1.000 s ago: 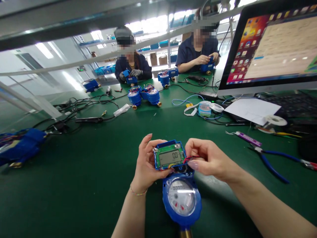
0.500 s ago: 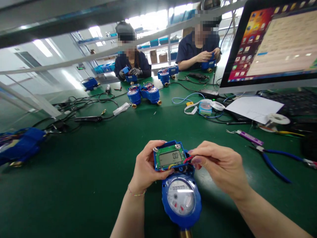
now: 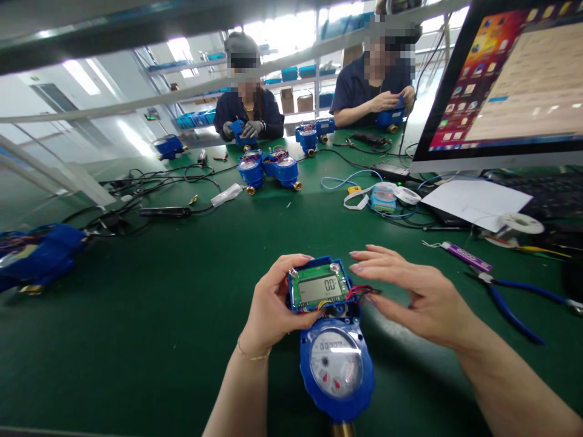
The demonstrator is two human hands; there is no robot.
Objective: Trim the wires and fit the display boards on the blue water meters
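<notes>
A blue water meter (image 3: 337,370) with a round dial and a brass end stands in front of me. Above its dial is an open blue housing with a green circuit board (image 3: 320,269) and a display reading 0.0. My left hand (image 3: 273,300) grips this housing from its left side, thumb along the lower edge. Red and black wires (image 3: 362,291) stick out at the housing's right. Beside them my right hand (image 3: 419,297) is open, fingers spread, with the thumb close to the wire ends; whether it touches them I cannot tell.
Blue cutters (image 3: 510,309) and a purple stick (image 3: 467,256) lie right, below a monitor (image 3: 514,91). More blue meters (image 3: 282,170) stand ahead, another (image 3: 40,255) at far left. Black cables (image 3: 168,212) cross the left side. Two people work across the table.
My right hand has let go of the wires, and its fingers have opened away from the housing. My left hand keeps its hold. The view has shifted slightly.
</notes>
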